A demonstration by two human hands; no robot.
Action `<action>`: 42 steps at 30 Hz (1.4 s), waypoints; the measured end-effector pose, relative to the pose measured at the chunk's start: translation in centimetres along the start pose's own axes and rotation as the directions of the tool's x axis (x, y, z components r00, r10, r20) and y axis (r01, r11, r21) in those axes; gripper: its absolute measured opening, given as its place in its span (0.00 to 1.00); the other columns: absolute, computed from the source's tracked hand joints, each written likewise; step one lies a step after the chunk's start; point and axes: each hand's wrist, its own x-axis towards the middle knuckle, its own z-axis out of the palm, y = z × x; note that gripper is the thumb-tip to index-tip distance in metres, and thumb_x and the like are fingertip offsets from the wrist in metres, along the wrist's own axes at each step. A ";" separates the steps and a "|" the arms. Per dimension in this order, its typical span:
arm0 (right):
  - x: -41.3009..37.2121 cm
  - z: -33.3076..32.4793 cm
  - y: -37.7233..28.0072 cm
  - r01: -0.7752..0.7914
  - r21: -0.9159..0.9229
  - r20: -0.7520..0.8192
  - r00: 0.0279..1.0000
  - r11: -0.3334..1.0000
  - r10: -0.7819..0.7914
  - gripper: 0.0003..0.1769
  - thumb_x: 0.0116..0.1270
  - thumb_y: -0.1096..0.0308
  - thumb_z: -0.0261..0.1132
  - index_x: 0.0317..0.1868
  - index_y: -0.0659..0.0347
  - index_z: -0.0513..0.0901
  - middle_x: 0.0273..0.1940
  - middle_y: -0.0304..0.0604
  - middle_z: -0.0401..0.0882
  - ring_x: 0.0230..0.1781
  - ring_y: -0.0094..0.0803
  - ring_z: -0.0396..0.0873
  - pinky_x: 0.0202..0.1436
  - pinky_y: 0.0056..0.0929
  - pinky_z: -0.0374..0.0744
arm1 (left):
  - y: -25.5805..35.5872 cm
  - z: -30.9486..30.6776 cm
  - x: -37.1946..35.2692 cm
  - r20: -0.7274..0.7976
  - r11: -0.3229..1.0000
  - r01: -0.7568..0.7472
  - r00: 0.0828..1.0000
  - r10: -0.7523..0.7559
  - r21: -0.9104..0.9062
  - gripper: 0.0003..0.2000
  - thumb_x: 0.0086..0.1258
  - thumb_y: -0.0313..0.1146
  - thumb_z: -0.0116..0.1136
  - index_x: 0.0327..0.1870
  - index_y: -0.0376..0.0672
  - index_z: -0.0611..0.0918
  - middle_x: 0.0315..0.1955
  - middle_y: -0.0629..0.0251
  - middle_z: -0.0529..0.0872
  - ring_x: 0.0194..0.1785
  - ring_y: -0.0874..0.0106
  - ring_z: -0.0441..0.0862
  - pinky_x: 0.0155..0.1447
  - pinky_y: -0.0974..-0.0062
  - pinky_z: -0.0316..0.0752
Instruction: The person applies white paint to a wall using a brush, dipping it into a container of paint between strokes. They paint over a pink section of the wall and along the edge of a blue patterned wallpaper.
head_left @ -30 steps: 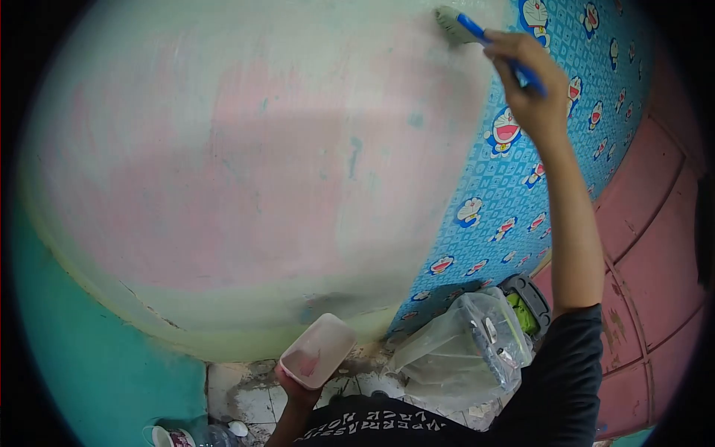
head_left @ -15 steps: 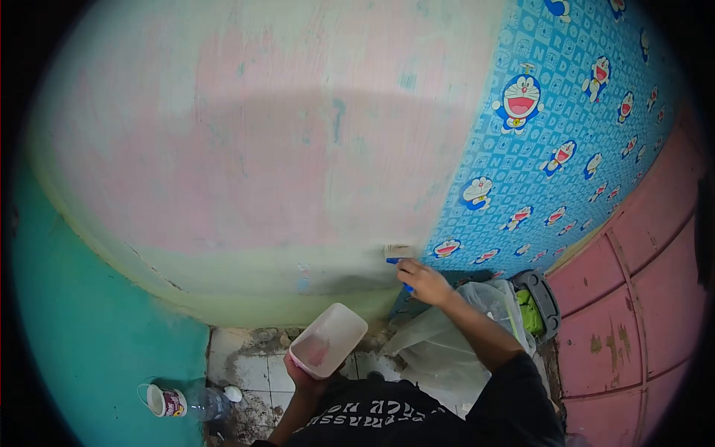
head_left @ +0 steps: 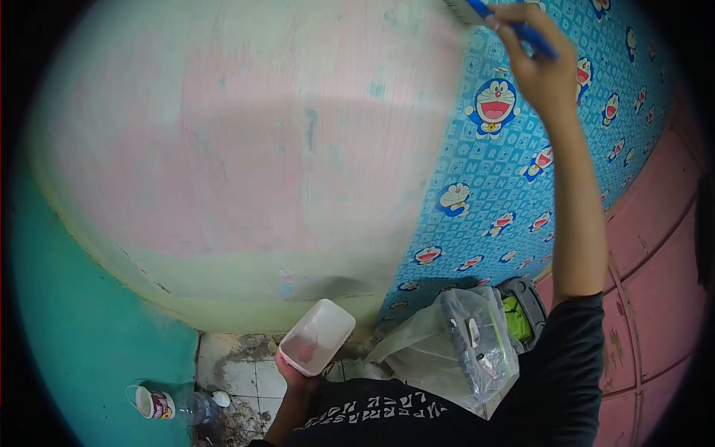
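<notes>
My right hand (head_left: 547, 71) is raised high at the upper right, its fingers closed round the blue handle of a paintbrush (head_left: 532, 39). The bristles meet the pale pink and whitish wall (head_left: 261, 149) near the top edge of the view, close to where the blue cartoon wallpaper (head_left: 477, 164) begins. Down low, my left hand (head_left: 296, 376) grips a white rectangular plastic container (head_left: 328, 335) by its near end. The container is tilted, and a pinkish smear shows inside it.
A clear plastic sheet (head_left: 424, 357) covers things beside a dark grey case (head_left: 525, 298) with something green. A small white bucket (head_left: 154, 403) and a clear plastic bottle (head_left: 195, 407) are at lower left. A teal wall (head_left: 97, 328) and pink panels (head_left: 596, 335) flank the dirty tiled floor (head_left: 238, 376).
My right hand has swept the paintbrush up the wall, from low beside the wallpaper to the top of the view. My left hand still holds the container low down.
</notes>
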 end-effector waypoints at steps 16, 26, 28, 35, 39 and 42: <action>-42.5 9.7 -16.7 -0.365 0.129 0.751 0.643 0.922 0.150 0.20 0.51 0.80 0.69 0.46 0.59 0.79 0.58 0.54 0.76 0.67 0.54 0.75 0.60 0.48 0.84 | -1.2 -1.0 -0.3 -0.069 0.998 0.028 0.997 -0.032 -0.060 0.38 0.74 0.65 0.32 0.76 0.49 0.70 0.68 0.51 0.77 0.65 0.41 0.81 0.53 0.33 0.84; -33.5 7.0 -20.7 -0.806 0.361 0.292 0.575 0.469 0.764 0.09 0.64 0.84 0.71 0.43 0.65 0.83 0.49 0.55 0.88 0.49 0.40 0.89 0.52 0.32 0.84 | 0.4 -0.3 -0.3 0.009 0.999 -0.029 1.000 0.029 -0.035 0.37 0.77 0.63 0.31 0.74 0.44 0.73 0.66 0.52 0.80 0.66 0.48 0.81 0.59 0.38 0.82; -33.8 7.7 -22.9 -0.826 0.491 0.233 0.430 0.276 0.872 0.08 0.68 0.83 0.71 0.44 0.66 0.82 0.50 0.52 0.88 0.50 0.33 0.88 0.51 0.29 0.84 | 0.9 -0.7 0.1 -0.017 0.999 -0.040 0.999 0.039 -0.027 0.38 0.74 0.65 0.34 0.75 0.45 0.72 0.66 0.52 0.79 0.63 0.45 0.83 0.53 0.36 0.85; -31.2 9.6 -28.0 -0.753 0.658 0.252 0.192 -0.022 0.948 0.08 0.76 0.80 0.63 0.52 0.71 0.76 0.48 0.57 0.86 0.46 0.37 0.89 0.46 0.29 0.92 | 4.3 -2.2 1.4 0.002 0.997 -0.074 0.997 0.074 -0.032 0.37 0.78 0.59 0.32 0.74 0.37 0.73 0.68 0.50 0.79 0.70 0.51 0.78 0.73 0.47 0.74; -30.0 12.3 -30.5 -0.717 0.692 0.192 0.073 -0.082 0.979 0.11 0.79 0.77 0.61 0.56 0.69 0.73 0.45 0.55 0.85 0.44 0.38 0.89 0.42 0.28 0.92 | 8.7 -1.3 2.0 0.153 0.998 -0.032 0.987 0.040 -0.050 0.36 0.79 0.59 0.33 0.74 0.37 0.73 0.68 0.50 0.80 0.71 0.52 0.77 0.76 0.49 0.71; -29.2 15.1 -33.1 -0.694 0.705 0.216 0.016 -0.145 0.976 0.12 0.78 0.77 0.62 0.58 0.69 0.72 0.44 0.53 0.84 0.43 0.37 0.88 0.41 0.27 0.92 | 11.8 -1.4 2.4 0.171 0.998 -0.054 0.984 0.058 -0.027 0.36 0.80 0.58 0.33 0.74 0.37 0.73 0.69 0.50 0.79 0.72 0.53 0.77 0.77 0.51 0.69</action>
